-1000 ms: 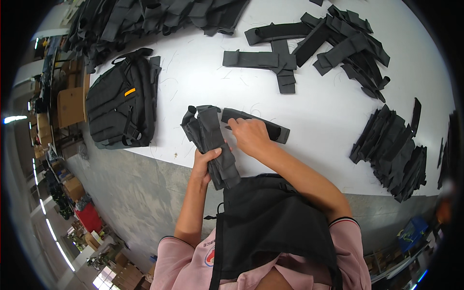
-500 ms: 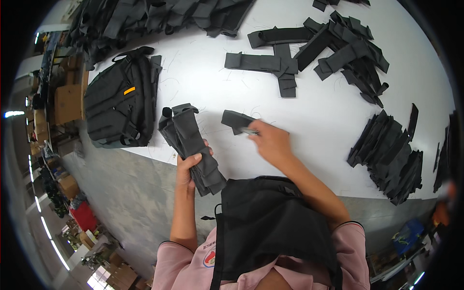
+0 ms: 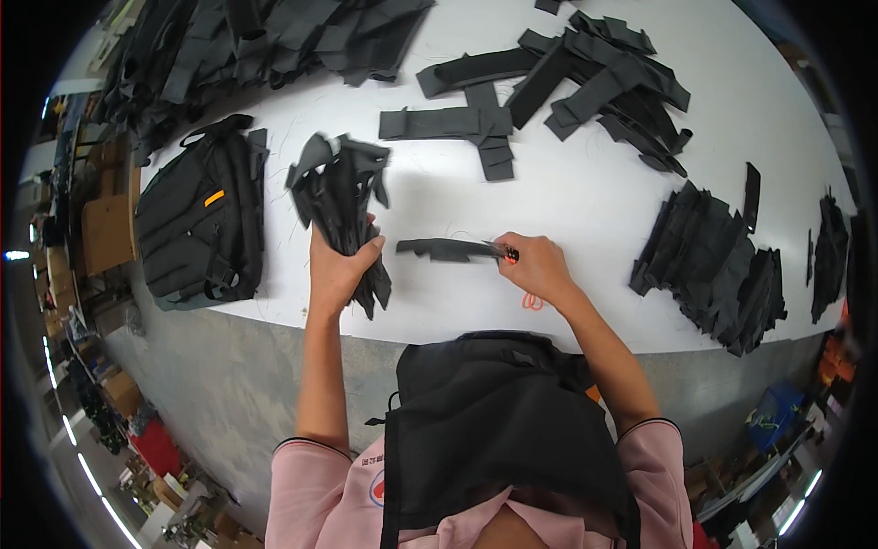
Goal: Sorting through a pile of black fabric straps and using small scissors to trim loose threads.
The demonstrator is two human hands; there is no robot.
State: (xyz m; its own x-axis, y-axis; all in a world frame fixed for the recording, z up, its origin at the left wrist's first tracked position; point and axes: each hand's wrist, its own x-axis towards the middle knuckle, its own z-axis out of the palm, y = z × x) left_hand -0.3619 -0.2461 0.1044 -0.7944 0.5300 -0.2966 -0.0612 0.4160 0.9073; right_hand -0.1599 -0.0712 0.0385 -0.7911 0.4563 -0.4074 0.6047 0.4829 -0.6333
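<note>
My left hand (image 3: 338,273) grips a thick bundle of black fabric strips (image 3: 338,192) above the white table, its upper ends fanned out. To the right, my right hand (image 3: 540,265) is closed around the end of one black fabric strip (image 3: 444,248), which points left toward the bundle, apart from it. The same hand holds a small tool (image 3: 511,255) with a black and orange end, probably thread snips; its blades are mostly hidden now. An orange coiled cord (image 3: 532,301) shows just below that hand.
Left on the white table (image 3: 585,316) lies a black backpack (image 3: 197,220) with an orange tag. A large heap of black pieces (image 3: 274,46) covers the far left. Loose strips (image 3: 613,82) lie crisscrossed at the far right, with stacked strips (image 3: 704,261) nearer on the right.
My left hand has moved up with the bundle, whose far ends have spread apart. My right hand has turned, and its strip now lies more level. The orange cord has come into sight.
</note>
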